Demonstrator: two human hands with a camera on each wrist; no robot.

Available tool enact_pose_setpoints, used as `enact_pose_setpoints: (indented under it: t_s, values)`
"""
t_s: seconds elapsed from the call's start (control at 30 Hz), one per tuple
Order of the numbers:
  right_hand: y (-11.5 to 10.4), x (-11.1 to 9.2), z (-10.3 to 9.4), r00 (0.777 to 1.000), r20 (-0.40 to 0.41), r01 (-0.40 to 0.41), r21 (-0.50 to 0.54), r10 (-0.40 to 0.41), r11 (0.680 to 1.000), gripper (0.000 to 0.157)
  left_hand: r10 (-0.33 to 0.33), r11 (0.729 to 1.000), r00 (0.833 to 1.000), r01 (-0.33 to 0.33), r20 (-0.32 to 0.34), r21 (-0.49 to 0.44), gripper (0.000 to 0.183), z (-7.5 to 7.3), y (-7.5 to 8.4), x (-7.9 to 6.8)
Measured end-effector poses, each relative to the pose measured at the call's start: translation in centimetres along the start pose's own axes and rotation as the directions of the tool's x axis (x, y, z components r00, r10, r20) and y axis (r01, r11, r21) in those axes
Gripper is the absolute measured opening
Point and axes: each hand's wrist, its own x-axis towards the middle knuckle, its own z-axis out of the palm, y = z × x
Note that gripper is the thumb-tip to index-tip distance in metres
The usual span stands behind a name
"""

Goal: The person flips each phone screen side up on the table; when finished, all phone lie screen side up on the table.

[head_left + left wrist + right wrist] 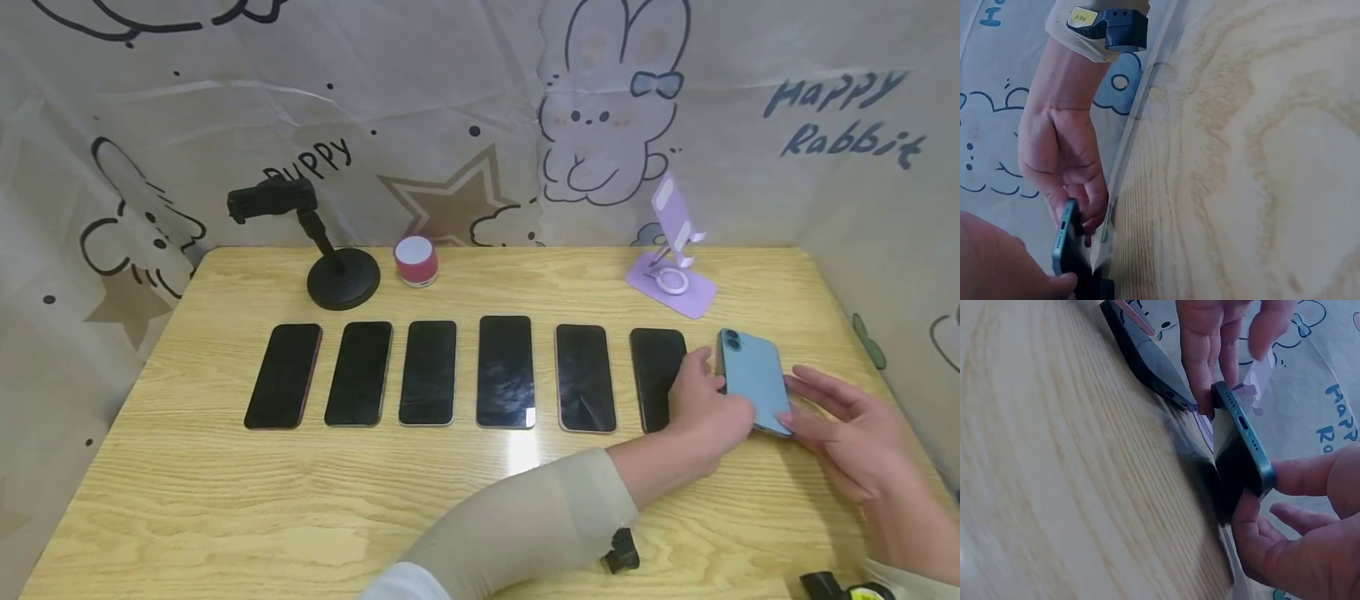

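A light-blue smartphone [756, 375] is at the right end of a row of phones, its back with two camera lenses facing up. The right wrist view shows the smartphone [1250, 434] tilted, its dark screen toward the table. My right hand [855, 425] pinches its near right corner between thumb and fingers [1307, 478]. At its left edge is my left hand [708, 408], with straight fingers [1197, 362] at that edge and the thumb raised apart from it. The left forearm crosses in front, and the left hand partly covers the neighbouring black phone [656, 367].
Several dark-screened phones, among them a larger one [506, 371], lie leftward in a row. Behind them stand a black phone stand [343, 279], a small pink speaker [416, 260] and a purple folding stand [671, 275]. A printed cloth wall [465, 108] borders the wooden table [262, 508].
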Motion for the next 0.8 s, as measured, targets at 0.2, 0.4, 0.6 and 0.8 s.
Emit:
enact_pose_setpoints:
  t_s: [0.2, 0.4, 0.6, 0.8]
  values:
    - [0.4, -0.1, 0.2, 0.996, 0.065, 0.053, 0.104, -0.060, 0.993, 0.057, 0.051, 0.997, 0.994, -0.057, -0.098, -0.058, 0.064, -0.1, 0.1, 0.1]
    - [0.4, -0.5, 0.8, 0.988, 0.122, 0.071, 0.161, -0.091, 0.984, 0.060, 0.004, 0.997, 0.997, -0.010, -0.082, -0.074, 0.035, -0.4, 0.5, 0.2]
    - [0.2, -0.8, 1.8, 0.979, 0.188, 0.064, 0.085, -0.079, 0.994, 0.058, 0.013, 0.996, 0.998, -0.017, -0.053, -0.092, 0.019, -0.3, 1.2, 0.1]
    - [-0.3, -0.8, 2.9, 0.965, 0.247, 0.085, 0.003, -0.083, 0.996, 0.045, 0.063, 0.992, 0.997, -0.059, 0.038, -0.113, 0.015, -0.5, 1.5, 0.1]
